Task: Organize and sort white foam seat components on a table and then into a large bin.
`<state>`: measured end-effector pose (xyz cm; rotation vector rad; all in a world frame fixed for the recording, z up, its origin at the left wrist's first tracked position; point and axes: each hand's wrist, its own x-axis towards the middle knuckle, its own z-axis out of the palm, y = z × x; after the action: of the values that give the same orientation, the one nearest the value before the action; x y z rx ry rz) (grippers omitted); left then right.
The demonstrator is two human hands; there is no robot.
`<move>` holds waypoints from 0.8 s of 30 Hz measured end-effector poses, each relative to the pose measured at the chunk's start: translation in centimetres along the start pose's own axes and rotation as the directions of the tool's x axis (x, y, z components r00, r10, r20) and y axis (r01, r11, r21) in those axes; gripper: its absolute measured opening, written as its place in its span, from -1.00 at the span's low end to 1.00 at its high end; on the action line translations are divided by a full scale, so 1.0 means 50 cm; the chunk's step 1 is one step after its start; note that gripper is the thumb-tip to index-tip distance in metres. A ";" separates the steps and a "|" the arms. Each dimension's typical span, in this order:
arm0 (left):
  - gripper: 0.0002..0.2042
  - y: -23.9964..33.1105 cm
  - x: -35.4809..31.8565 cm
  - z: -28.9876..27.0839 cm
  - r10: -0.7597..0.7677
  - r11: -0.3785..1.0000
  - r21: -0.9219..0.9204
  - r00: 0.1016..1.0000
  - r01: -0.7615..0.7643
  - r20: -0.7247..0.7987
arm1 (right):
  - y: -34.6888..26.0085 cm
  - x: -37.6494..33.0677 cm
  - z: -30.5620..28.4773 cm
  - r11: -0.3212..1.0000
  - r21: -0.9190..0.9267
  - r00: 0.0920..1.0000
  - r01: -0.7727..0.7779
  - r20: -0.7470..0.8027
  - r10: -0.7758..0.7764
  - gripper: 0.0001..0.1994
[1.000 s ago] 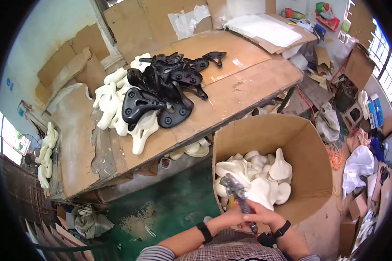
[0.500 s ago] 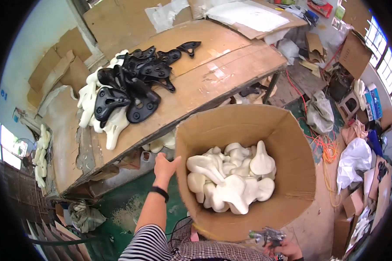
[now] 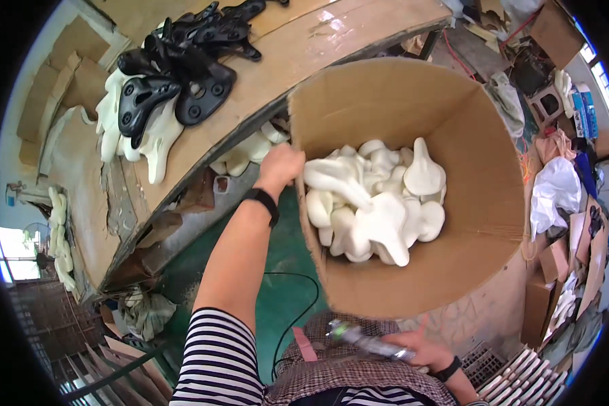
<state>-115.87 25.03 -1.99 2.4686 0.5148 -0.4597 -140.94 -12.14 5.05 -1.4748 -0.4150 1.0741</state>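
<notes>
Item: cardboard box (image 3: 413, 108), large, open-topped, brown, set on the floor just beside the workbench (image 3: 331, 61). It is shown nearer and larger than half a second ago, filling the middle of the view.

Contents: white foam seat pads (image 3: 375, 203), heaped on the bottom of the box, several overlapping, one standing upright toward the far side.

Left hand (image 3: 279, 168): closed over the left rim of the box, fingers curled onto the edge; a black wristband is worn on the wrist. Half a second ago this hand was seen just reaching the rim; one second ago it was held low against the body with the other hand.

Right hand (image 3: 423, 350): closed around a metal hand tool (image 3: 365, 342), held low, close to the body, in front of the near wall of the box. The tool is blurred and its kind cannot be told. One second ago it was held above the box; it is now outside and below it.

Workbench: wooden top, seen at the upper left, closer to the rim of the view than before.

On the bench: black seat shells (image 3: 183, 74), piled over more white pads (image 3: 149, 135)

Under the bench: further white pads (image 3: 247, 152), partly hidden
</notes>
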 end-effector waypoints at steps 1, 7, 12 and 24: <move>-0.57 -0.015 0.000 -0.015 -0.010 1.000 -0.005 1.000 0.010 -0.004 | -0.002 0.027 0.037 1.000 -0.003 1.000 -0.002 0.011 0.002 -0.65; -0.67 -0.191 -0.049 -0.106 -0.022 1.000 0.014 1.000 0.022 -0.010 | 0.068 -0.006 0.050 0.904 -0.356 0.942 -0.237 0.144 0.303 -0.58; -0.66 -0.472 -0.219 -0.088 -0.204 0.965 -0.180 0.978 0.191 -0.052 | 0.213 -0.411 -0.110 0.705 -0.078 0.642 -0.705 -0.493 0.587 -0.75; -0.80 -0.930 -1.033 0.069 -0.773 0.629 -0.517 0.396 0.581 -0.496 | -0.021 -0.089 -0.523 0.832 -0.131 0.289 -0.539 -0.956 0.037 -0.93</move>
<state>-182.44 45.20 -4.04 1.9630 1.8419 0.2891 -122.00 -30.71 4.23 -2.3928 0.5595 0.1793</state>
